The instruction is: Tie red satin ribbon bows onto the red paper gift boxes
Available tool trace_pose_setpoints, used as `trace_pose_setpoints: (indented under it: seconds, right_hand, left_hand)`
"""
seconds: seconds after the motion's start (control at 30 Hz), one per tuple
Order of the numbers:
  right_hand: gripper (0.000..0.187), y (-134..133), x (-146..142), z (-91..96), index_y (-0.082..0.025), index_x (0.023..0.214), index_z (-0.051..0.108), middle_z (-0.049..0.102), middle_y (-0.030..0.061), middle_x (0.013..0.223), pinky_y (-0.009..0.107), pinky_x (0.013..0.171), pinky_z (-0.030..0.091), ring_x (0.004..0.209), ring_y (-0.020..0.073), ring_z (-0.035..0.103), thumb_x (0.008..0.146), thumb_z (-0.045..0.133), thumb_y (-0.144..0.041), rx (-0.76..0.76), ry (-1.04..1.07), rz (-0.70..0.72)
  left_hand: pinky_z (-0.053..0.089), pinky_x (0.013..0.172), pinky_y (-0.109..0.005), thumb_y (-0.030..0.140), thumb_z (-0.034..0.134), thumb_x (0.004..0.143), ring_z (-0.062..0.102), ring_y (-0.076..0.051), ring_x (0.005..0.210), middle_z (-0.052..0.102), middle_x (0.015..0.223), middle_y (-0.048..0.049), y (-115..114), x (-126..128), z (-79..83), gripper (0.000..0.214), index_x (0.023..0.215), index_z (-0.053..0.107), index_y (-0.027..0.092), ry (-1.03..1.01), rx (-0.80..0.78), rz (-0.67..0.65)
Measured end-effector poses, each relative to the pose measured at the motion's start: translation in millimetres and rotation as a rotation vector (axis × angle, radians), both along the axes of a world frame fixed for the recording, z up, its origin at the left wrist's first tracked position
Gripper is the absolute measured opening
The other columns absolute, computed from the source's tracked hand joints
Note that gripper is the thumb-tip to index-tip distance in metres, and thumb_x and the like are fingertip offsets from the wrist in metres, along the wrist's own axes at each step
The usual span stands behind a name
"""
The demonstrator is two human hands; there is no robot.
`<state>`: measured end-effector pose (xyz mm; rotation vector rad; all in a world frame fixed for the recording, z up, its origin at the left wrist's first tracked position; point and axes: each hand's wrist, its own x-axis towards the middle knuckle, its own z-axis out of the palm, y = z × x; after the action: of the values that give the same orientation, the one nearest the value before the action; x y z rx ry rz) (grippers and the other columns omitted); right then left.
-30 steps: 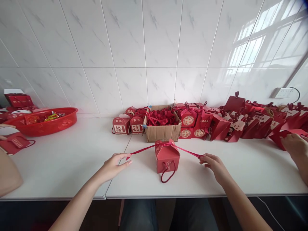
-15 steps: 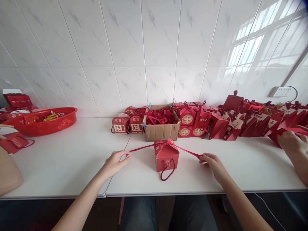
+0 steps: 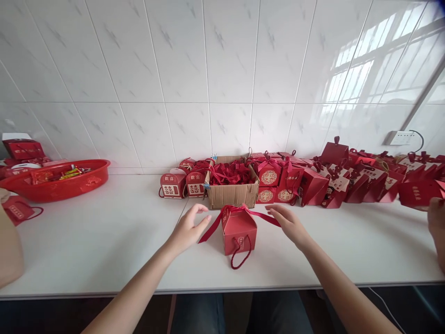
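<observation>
A small red gift box (image 3: 239,234) with a twisted cord handle (image 3: 239,266) stands on the white table in front of me. A red ribbon (image 3: 212,228) is tied across its top, one tail drooping to each side. My left hand (image 3: 189,227) hovers left of the box, thumb and fingers apart, beside the left tail and holding nothing. On the other side, my right hand (image 3: 288,223) has its fingers stretched out over the right tail, which hangs loose. Part of that tail's end is behind the hand.
Behind the box is a cardboard box (image 3: 231,195) of red ribbons. Red gift boxes (image 3: 173,185) flank it, with more decorated boxes (image 3: 314,185) to the right. A red basin (image 3: 79,181) with wrapped sweets is at left. Other people's arms (image 3: 436,220) reach in from both sides.
Both hands have let go of the ribbon tails and moved inward toward the box. The tails, stretched taut before, now droop. At right, another person's red box has turned and shifted.
</observation>
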<state>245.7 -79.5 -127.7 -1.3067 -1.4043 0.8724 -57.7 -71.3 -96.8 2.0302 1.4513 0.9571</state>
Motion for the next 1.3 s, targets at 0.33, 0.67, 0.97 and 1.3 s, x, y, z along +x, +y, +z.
trace_pose_setpoints:
  seconds: [0.33, 0.67, 0.97, 1.3]
  right_hand:
    - [0.045, 22.1, -43.8, 6.6, -0.018, 0.071, 0.047, 0.049, -0.0037, 0.062, 0.023, 0.049, 0.035, 0.052, 0.0087, 0.043, 0.077, 0.054, -0.062, -0.094, 0.037, 0.235]
    - [0.048, 16.0, -48.3, 11.8, -0.019, 0.066, 0.040, 0.034, -0.0060, 0.056, 0.021, 0.043, 0.019, 0.048, 0.0072, 0.027, 0.077, 0.050, -0.064, -0.158, 0.037, 0.232]
    - [0.048, 9.1, -52.1, 21.0, -0.020, 0.060, 0.035, 0.033, -0.0053, 0.053, 0.022, 0.040, 0.017, 0.047, 0.0077, 0.028, 0.078, 0.049, -0.063, -0.129, -0.043, 0.177]
    - [0.046, 8.2, -54.4, 15.5, -0.020, 0.062, 0.037, 0.029, -0.0058, 0.055, 0.022, 0.042, 0.020, 0.048, 0.0084, 0.027, 0.082, 0.044, -0.060, -0.032, -0.047, 0.162]
  left_hand:
    - [0.047, 0.078, -0.033, 0.052, 0.050, 0.080, 0.062, -0.021, 0.088, 0.061, 0.104, -0.0068, 3.3, 35.9, -2.3, 0.037, 0.099, 0.050, 0.021, -0.259, -0.255, -0.095]
    - [0.046, 0.081, -0.032, 0.050, 0.055, 0.077, 0.061, -0.021, 0.091, 0.061, 0.103, -0.0059, 6.9, 41.3, -4.5, 0.036, 0.096, 0.050, 0.020, -0.334, -0.288, -0.041]
    - [0.048, 0.077, -0.032, 0.049, 0.052, 0.080, 0.062, -0.019, 0.083, 0.060, 0.091, -0.0052, 3.2, 48.2, -10.4, 0.036, 0.099, 0.045, 0.020, -0.390, -0.291, -0.010]
    - [0.048, 0.072, -0.031, 0.049, 0.049, 0.081, 0.059, -0.018, 0.083, 0.057, 0.109, -0.0082, -2.2, 51.0, -18.0, 0.037, 0.103, 0.048, 0.019, -0.468, -0.221, -0.028]
